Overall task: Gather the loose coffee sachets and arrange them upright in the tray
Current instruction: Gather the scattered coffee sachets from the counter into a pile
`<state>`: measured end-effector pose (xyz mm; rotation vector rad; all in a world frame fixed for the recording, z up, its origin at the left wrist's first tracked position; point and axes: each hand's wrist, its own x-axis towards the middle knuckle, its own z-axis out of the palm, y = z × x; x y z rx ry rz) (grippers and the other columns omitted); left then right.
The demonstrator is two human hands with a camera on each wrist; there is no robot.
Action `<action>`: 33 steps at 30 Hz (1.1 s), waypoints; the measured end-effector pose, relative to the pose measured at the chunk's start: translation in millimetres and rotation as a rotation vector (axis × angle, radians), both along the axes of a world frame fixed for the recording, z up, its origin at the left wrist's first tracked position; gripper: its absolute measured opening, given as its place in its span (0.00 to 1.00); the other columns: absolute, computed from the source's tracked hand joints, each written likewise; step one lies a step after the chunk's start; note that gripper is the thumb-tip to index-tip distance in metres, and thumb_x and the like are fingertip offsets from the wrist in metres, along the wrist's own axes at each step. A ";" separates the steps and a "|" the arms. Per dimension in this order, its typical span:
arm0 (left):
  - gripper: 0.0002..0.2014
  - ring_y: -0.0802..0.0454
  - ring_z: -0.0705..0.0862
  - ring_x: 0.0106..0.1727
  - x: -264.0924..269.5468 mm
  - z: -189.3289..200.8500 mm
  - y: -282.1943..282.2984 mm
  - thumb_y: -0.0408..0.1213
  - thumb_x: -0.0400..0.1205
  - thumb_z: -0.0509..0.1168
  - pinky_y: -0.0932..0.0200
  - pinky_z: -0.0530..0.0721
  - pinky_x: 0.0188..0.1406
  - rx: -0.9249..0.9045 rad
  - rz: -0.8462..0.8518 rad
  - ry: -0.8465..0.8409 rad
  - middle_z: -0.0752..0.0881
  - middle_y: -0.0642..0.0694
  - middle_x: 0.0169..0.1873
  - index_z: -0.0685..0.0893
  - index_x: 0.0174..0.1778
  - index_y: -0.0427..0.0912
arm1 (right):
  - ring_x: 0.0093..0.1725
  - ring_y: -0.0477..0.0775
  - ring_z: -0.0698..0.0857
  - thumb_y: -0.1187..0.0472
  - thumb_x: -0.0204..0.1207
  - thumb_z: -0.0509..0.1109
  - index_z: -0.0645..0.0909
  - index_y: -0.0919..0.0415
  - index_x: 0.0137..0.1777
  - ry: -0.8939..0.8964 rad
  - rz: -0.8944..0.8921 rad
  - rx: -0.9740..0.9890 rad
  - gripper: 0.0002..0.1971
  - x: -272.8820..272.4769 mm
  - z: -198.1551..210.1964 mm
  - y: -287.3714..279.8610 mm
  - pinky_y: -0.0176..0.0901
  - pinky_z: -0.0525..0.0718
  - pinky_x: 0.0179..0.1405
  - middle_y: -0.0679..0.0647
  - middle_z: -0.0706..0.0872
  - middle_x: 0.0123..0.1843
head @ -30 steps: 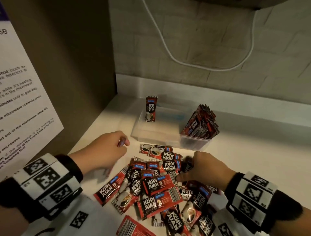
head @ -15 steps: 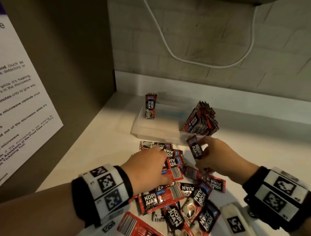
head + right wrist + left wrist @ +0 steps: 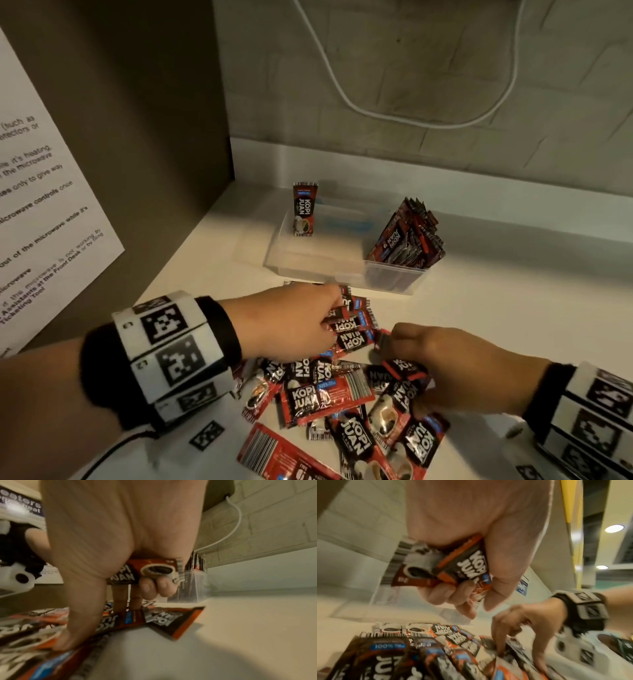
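Red and black coffee sachets [image 3: 325, 394] lie scattered on the white counter [image 3: 496, 308]. My left hand [image 3: 329, 318] hovers over the pile's far edge and grips a few sachets [image 3: 453, 566] in its curled fingers. My right hand [image 3: 397, 342] is down on the pile; it holds a sachet [image 3: 154, 570] in its curled fingers while its thumb and straight fingers touch sachets below. The clear plastic tray [image 3: 308, 263] stands behind the pile. A bundle of sachets [image 3: 407, 236] leans upright at its right end, and one sachet [image 3: 305, 209] stands at its far left corner.
A dark side panel with a printed notice [image 3: 37, 212] closes the left. A tiled wall with a white cable [image 3: 342, 85] runs along the back. The counter stretches to the right of the tray.
My right hand, which lifted a sachet near the tray, has come back down onto the pile still holding one. My left hand moved right from the counter's left side onto the pile and took sachets.
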<state>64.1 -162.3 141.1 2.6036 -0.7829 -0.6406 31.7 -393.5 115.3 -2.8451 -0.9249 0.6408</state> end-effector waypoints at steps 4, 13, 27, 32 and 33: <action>0.23 0.51 0.81 0.46 -18.9 -12.9 -9.2 0.55 0.73 0.74 0.52 0.83 0.42 0.119 -0.089 -0.028 0.82 0.51 0.48 0.74 0.55 0.47 | 0.56 0.40 0.81 0.51 0.68 0.77 0.77 0.43 0.68 -0.081 0.006 0.006 0.27 7.3 0.4 5.8 0.31 0.78 0.53 0.38 0.81 0.61; 0.13 0.49 0.81 0.41 -9.2 -22.2 -14.9 0.42 0.79 0.69 0.52 0.81 0.38 0.069 -0.013 -0.008 0.83 0.46 0.44 0.79 0.56 0.42 | 0.36 0.39 0.81 0.60 0.80 0.68 0.68 0.39 0.41 -0.028 -0.193 0.242 0.16 16.6 19.4 -23.9 0.33 0.76 0.33 0.39 0.83 0.37; 0.25 0.56 0.76 0.56 7.7 -9.3 -9.7 0.49 0.72 0.77 0.57 0.79 0.58 0.194 -0.358 -0.048 0.78 0.55 0.57 0.79 0.64 0.49 | 0.38 0.41 0.75 0.53 0.69 0.78 0.74 0.51 0.43 -0.042 -0.349 0.047 0.14 27.6 -15.5 -10.6 0.28 0.69 0.33 0.42 0.77 0.41; 0.32 0.62 0.71 0.58 7.2 -25.5 -18.8 0.47 0.73 0.76 0.63 0.69 0.54 0.247 -0.516 -0.031 0.77 0.58 0.61 0.75 0.74 0.55 | 0.39 0.40 0.80 0.55 0.69 0.79 0.77 0.49 0.45 -0.024 -0.376 0.122 0.12 25.1 -11.0 -11.2 0.29 0.76 0.37 0.42 0.83 0.40; 0.32 0.62 0.71 0.56 8.8 -26.7 -20.0 0.47 0.73 0.76 0.62 0.69 0.51 0.269 -0.523 -0.032 0.77 0.58 0.59 0.75 0.73 0.56 | 0.41 0.42 0.82 0.56 0.70 0.79 0.78 0.51 0.47 -0.035 -0.390 0.155 0.12 23.9 -8.5 -12.4 0.33 0.80 0.41 0.44 0.85 0.43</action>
